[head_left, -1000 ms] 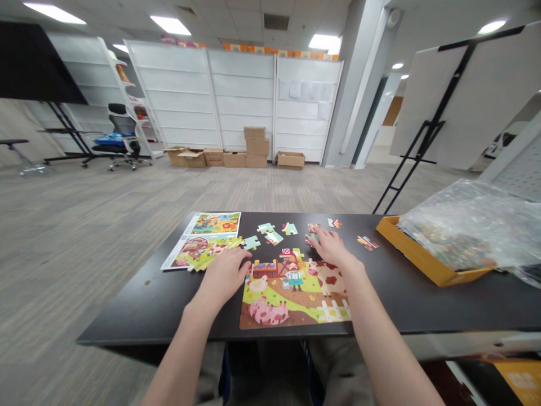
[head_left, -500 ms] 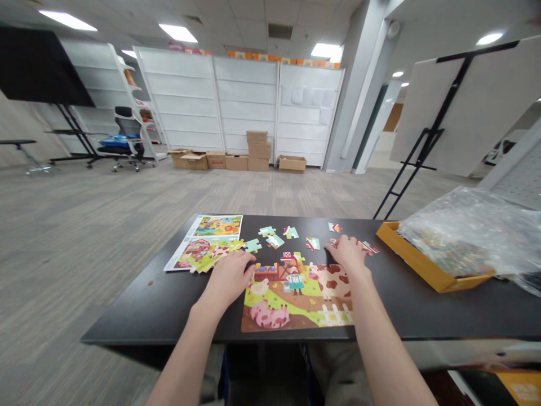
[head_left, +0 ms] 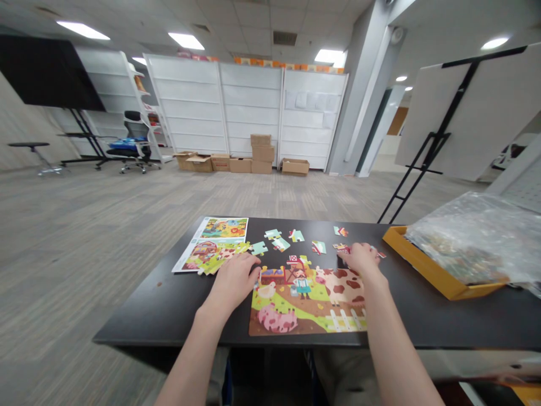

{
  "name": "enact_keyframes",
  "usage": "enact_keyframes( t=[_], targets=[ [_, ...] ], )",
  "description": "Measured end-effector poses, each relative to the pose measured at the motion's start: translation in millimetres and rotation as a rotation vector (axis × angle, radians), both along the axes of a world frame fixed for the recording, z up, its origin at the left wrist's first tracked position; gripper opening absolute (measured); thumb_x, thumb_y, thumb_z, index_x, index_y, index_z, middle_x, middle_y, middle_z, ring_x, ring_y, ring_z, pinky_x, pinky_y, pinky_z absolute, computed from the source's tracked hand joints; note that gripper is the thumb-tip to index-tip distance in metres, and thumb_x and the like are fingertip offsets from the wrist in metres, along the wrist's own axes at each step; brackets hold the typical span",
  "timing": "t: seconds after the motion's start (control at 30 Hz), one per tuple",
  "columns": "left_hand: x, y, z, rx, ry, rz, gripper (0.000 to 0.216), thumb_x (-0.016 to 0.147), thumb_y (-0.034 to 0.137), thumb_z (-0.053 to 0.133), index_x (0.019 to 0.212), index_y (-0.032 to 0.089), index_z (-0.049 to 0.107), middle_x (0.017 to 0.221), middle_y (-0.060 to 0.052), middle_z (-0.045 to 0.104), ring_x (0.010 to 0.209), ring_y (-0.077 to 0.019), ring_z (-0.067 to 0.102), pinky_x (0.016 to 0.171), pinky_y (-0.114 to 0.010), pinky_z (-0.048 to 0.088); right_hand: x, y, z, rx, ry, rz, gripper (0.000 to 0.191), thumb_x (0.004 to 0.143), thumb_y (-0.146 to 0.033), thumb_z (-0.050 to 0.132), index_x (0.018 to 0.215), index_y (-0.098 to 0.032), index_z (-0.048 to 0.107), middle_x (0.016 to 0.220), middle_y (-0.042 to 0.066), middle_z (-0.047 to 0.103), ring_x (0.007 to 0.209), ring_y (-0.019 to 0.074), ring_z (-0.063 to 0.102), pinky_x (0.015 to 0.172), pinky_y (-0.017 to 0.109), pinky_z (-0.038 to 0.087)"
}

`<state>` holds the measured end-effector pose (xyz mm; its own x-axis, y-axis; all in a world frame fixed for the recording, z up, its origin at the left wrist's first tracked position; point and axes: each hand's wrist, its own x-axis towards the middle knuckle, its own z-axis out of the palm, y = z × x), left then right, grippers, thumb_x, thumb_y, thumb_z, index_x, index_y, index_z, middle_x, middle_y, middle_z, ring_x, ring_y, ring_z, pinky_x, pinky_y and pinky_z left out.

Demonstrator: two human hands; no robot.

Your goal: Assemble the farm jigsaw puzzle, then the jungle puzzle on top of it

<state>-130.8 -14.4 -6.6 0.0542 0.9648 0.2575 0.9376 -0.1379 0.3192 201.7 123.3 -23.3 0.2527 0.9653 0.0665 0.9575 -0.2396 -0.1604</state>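
Note:
A partly assembled farm jigsaw puzzle (head_left: pixel 313 307), with a pig, a cow and a farmer, lies at the table's near edge. My left hand (head_left: pixel 237 277) rests at its upper left corner, fingers stretched out and apart, thumb by the puzzle's edge. Beyond the cow, my right hand (head_left: pixel 363 262) is low over the table with its fingers apart. A red and white puzzle piece (head_left: pixel 340 247) lies by its fingertips, and another red piece (head_left: pixel 381 254) shows partly past its far side. Several pale blue pieces, one of them a loose piece (head_left: pixel 280 244), lie beyond the puzzle.
A printed reference sheet (head_left: pixel 190 256) lies at the left, with green pieces (head_left: pixel 211 262) overlapping it. On the right stands a yellow box (head_left: pixel 439 282) under clear plastic wrapping (head_left: pixel 477 237). Behind the black table (head_left: pixel 169 316) are cardboard boxes (head_left: pixel 262 153) and a whiteboard stand (head_left: pixel 431 149).
The whole view has shifted slightly right and down. My right hand has moved a little to the right, showing more of the piece beside it. My left hand stays by the puzzle's corner.

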Motion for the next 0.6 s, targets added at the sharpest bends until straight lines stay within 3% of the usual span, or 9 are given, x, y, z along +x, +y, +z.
enact_keyframes(
  t=[0.1, 0.17, 0.27, 0.37, 0.5, 0.6],
  targets=[
    [0.4, 0.2, 2.0, -0.009, 0.004, 0.0, 0.02, 0.094, 0.024, 0.055, 0.104, 0.021, 0.072, 0.11, -0.009, 0.074, 0.108, -0.0269, 0.066, 0.095, -0.039, 0.049, 2.3, 3.1, -0.8, 0.024, 0.054, 0.037, 0.047, 0.081, -0.042, 0.067, 0.119, -0.014, 0.066, 0.131, 0.023, 0.059, 0.124, 0.0416, 0.054, 0.098, 0.05, 0.042],
    [1.9, -0.1, 3.6, -0.01, 0.0, -0.004, 0.02, 0.094, 0.024, 0.054, 0.104, 0.021, 0.072, 0.111, -0.009, 0.074, 0.108, -0.0269, 0.066, 0.096, -0.039, 0.049, 3.8, 4.7, -1.8, 0.07, 0.153, 0.117, 0.049, 0.079, -0.034, 0.068, 0.123, -0.014, 0.06, 0.117, 0.019, 0.066, 0.111, 0.0348, 0.062, 0.092, 0.044, 0.047],
    [5.5, 0.0, 4.4, -0.008, -0.009, -0.008, 0.02, 0.095, 0.025, 0.054, 0.103, 0.02, 0.072, 0.11, -0.009, 0.074, 0.107, -0.0271, 0.066, 0.095, -0.04, 0.049, 3.7, 4.7, -1.0, 0.149, 0.393, 0.296, 0.036, 0.082, -0.023, 0.061, 0.117, -0.016, 0.057, 0.097, 0.011, 0.071, 0.092, 0.0256, 0.069, 0.085, 0.037, 0.05],
    [10.5, 2.4, 2.9, 0.013, -0.062, -0.019, 0.021, 0.093, 0.024, 0.056, 0.107, 0.021, 0.072, 0.113, -0.009, 0.074, 0.109, -0.0272, 0.067, 0.096, -0.04, 0.05, -4.4, -0.3, 6.4, 0.166, 0.673, 0.505, 0.023, 0.084, -0.023, 0.058, 0.107, -0.02, 0.059, 0.095, 0.007, 0.073, 0.088, 0.0218, 0.071, 0.087, 0.037, 0.053],
    [21.4, 8.0, 2.7, 0.047, -0.326, -0.067, 0.026, 0.094, 0.031, 0.056, 0.114, 0.02, 0.069, 0.115, -0.008, 0.074, 0.107, -0.0251, 0.069, 0.095, -0.039, 0.053, -31.9, -17.7, 22.0, 0.144, 0.969, 0.717, 0.036, 0.083, -0.036, 0.067, 0.114, -0.02, 0.058, 0.093, 0.005, 0.073, 0.084, 0.0205, 0.072, 0.082, 0.037, 0.058],
    [30.9, 11.6, 4.2, 0.018, -0.553, -0.128, 0.026, 0.096, 0.036, 0.054, 0.109, 0.02, 0.069, 0.109, -0.007, 0.076, 0.099, -0.0219, 0.072, 0.089, -0.035, 0.056, -59.5, -35.6, 29.4, 0.055, 0.947, 0.902, 0.022, 0.089, -0.039, 0.062, 0.098, -0.019, 0.066, 0.093, 0.006, 0.074, 0.087, 0.0196, 0.071, 0.084, 0.036, 0.057]
  ],
)
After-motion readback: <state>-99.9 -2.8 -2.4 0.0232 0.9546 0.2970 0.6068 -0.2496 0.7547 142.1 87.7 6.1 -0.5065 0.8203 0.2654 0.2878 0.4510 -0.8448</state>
